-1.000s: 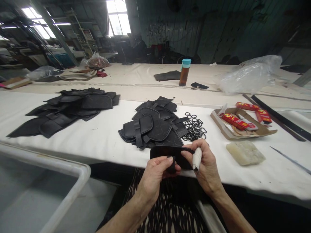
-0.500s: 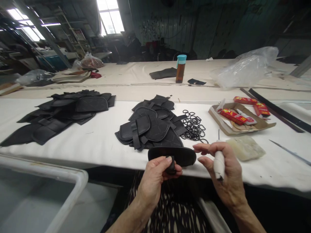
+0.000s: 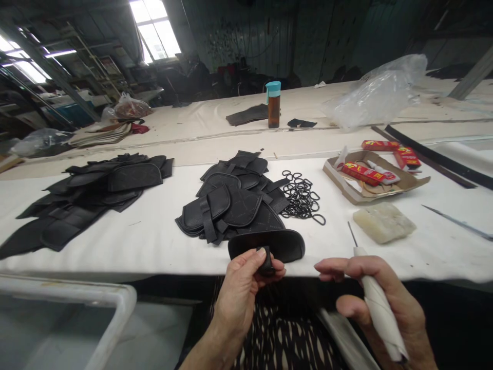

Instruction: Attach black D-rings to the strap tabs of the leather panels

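Observation:
My left hand (image 3: 242, 285) pinches the folded strap of a black leather piece (image 3: 285, 245) at the table's front edge. My right hand (image 3: 385, 298) holds an awl (image 3: 379, 313) with a pale wrapped handle and a thin metal shaft pointing up and forward. It lies across the palm, while thumb and index finger are spread with nothing between their tips. Beyond my left hand is a pile of black leather pieces (image 3: 231, 200) with straps. Beside that pile lies a heap of black metal D-rings (image 3: 302, 195).
Another pile of black pieces (image 3: 100, 180) lies at left. On the right are a cardboard tray (image 3: 362, 195) with red boxes, a yellowish block (image 3: 385, 223) and a pointed metal tool (image 3: 454, 220). A bottle (image 3: 273, 105) stands farther back. A white-rimmed bin (image 3: 127, 300) is at lower left.
My right hand has moved right and down with the awl, away from the leather piece. My left hand keeps its pinch on the strap. The whole view has shifted slightly.

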`<state>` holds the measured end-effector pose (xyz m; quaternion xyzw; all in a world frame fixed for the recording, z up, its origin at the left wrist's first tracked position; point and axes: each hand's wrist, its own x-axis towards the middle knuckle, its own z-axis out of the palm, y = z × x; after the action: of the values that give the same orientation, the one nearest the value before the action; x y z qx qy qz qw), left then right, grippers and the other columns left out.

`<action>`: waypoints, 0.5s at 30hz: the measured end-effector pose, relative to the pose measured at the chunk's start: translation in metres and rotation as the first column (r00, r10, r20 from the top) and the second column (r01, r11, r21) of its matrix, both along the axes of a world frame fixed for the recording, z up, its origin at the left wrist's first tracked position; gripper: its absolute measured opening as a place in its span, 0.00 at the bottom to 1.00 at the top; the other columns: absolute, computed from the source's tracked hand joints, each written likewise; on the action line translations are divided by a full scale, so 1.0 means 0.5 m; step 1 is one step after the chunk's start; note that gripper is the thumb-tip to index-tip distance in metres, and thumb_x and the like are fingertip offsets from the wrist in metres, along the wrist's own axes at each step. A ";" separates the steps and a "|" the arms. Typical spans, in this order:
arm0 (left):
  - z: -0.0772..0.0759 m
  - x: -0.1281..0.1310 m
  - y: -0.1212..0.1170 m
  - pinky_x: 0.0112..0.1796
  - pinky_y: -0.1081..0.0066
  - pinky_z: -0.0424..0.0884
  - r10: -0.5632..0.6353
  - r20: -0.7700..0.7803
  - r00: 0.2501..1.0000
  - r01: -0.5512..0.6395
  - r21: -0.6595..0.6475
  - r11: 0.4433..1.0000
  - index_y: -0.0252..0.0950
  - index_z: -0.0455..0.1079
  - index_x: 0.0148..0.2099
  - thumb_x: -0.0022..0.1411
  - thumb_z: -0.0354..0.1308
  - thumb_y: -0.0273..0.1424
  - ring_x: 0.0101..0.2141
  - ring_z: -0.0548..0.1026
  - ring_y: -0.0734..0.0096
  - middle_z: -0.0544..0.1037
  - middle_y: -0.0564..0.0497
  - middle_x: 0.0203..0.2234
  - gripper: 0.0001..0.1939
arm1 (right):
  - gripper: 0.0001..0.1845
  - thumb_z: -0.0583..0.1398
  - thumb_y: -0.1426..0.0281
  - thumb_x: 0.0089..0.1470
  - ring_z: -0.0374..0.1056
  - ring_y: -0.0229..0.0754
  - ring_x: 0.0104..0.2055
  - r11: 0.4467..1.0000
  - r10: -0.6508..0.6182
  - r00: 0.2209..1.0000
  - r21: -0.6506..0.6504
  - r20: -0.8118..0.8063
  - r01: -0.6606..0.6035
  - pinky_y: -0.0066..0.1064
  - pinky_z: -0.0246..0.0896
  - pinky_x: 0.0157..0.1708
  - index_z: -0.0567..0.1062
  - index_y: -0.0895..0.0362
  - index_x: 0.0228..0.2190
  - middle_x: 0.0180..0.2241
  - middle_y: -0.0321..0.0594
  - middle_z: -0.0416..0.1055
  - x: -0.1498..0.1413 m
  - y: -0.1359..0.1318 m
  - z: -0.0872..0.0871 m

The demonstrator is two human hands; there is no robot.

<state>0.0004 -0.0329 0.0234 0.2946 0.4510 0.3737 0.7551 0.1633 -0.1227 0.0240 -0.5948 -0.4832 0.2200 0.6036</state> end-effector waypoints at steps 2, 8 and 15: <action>0.002 0.001 0.000 0.35 0.67 0.72 0.016 -0.008 1.000 -0.016 -0.007 1.000 0.30 0.71 0.28 0.53 0.61 0.32 0.27 0.75 0.69 0.78 0.47 0.22 0.09 | 0.21 0.62 0.48 0.42 0.71 0.44 0.26 0.999 0.007 1.000 -0.043 -0.028 -0.008 0.31 0.67 0.28 0.71 0.50 0.33 0.29 0.39 0.76 0.016 -0.009 -0.003; 0.010 0.007 0.003 0.34 0.67 0.74 0.036 -0.017 0.999 -0.036 -0.040 0.999 0.30 0.72 0.28 0.51 0.62 0.32 0.27 0.76 0.68 0.78 0.46 0.22 0.09 | 0.31 0.56 0.42 0.43 0.64 0.40 0.20 0.987 -0.083 0.962 -0.111 0.262 0.116 0.27 0.62 0.19 0.75 0.51 0.38 0.23 0.38 0.70 0.119 -0.051 -0.011; -0.004 0.022 0.025 0.32 0.68 0.76 0.144 -0.128 0.981 -0.160 -0.128 0.979 0.32 0.73 0.24 0.50 0.60 0.22 0.23 0.77 0.66 0.79 0.48 0.18 0.05 | 0.19 0.57 0.53 0.51 0.63 0.40 0.25 0.866 -0.436 0.876 -0.167 0.207 0.471 0.28 0.60 0.24 0.75 0.56 0.31 0.22 0.36 0.67 0.172 -0.047 0.030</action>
<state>0.0115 -0.0203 0.0213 0.2279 0.5407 0.3801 0.7150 0.2491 -0.1464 0.0390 -0.7688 -0.3505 0.0726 0.5298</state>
